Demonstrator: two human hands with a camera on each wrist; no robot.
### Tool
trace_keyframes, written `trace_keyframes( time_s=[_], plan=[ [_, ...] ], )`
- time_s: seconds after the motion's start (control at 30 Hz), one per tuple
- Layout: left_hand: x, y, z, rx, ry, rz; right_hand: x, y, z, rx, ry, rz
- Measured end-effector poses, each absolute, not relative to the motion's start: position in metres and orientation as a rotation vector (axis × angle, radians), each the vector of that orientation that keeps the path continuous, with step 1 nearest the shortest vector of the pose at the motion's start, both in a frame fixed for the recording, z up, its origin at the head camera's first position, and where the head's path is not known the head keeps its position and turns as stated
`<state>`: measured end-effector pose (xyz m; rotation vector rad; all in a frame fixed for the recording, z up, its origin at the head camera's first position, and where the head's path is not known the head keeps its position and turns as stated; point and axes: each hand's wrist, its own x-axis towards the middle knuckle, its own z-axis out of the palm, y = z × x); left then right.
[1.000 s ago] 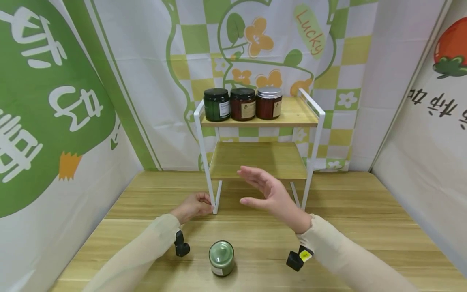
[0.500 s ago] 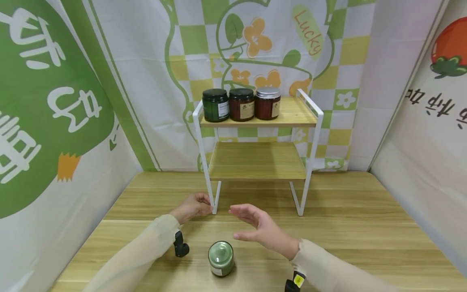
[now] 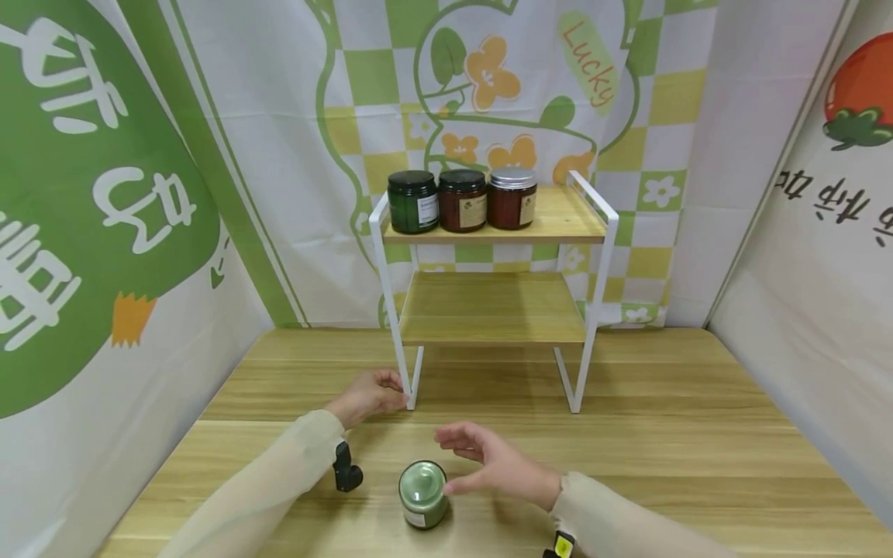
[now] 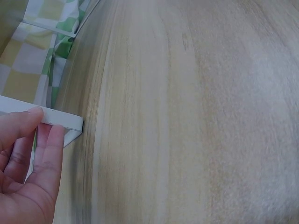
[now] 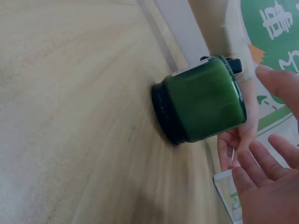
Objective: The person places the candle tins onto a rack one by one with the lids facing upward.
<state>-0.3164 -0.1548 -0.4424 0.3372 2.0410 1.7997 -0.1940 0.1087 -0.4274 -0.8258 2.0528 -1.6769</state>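
A green glass jar (image 3: 423, 494) stands upside down on the table, its black lid against the wood in the right wrist view. My right hand (image 3: 497, 469) is just right of this jar (image 5: 203, 102), thumb and fingers spread, holding nothing. Whether the thumb touches the glass, I cannot tell. With thumb and fingers, my left hand (image 3: 372, 397) pinches the front left leg (image 4: 65, 119) of a two-tier shelf (image 3: 491, 310) near its foot. On the top board sit a green jar (image 3: 413, 203), a brown jar with a black lid (image 3: 463, 201) and a brown jar with a silver lid (image 3: 512, 200).
The wooden table (image 3: 670, 434) bears the shelf and the upside-down jar. A printed cloth backdrop (image 3: 279, 155) rises behind the table, with more cloth walls at the left and right.
My right hand has come down and back from in front of the shelf to beside the upside-down green jar. The left hand keeps its pinch on the shelf leg.
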Motion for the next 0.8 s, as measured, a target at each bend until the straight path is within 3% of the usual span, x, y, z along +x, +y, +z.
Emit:
trace_keyframes(
  time_s=[0.8],
  plan=[
    [-0.315, -0.154, -0.442, 0.341, 2.053, 1.796, -0.189, 0.098, -0.453, -0.792, 1.925, -1.636]
  ],
)
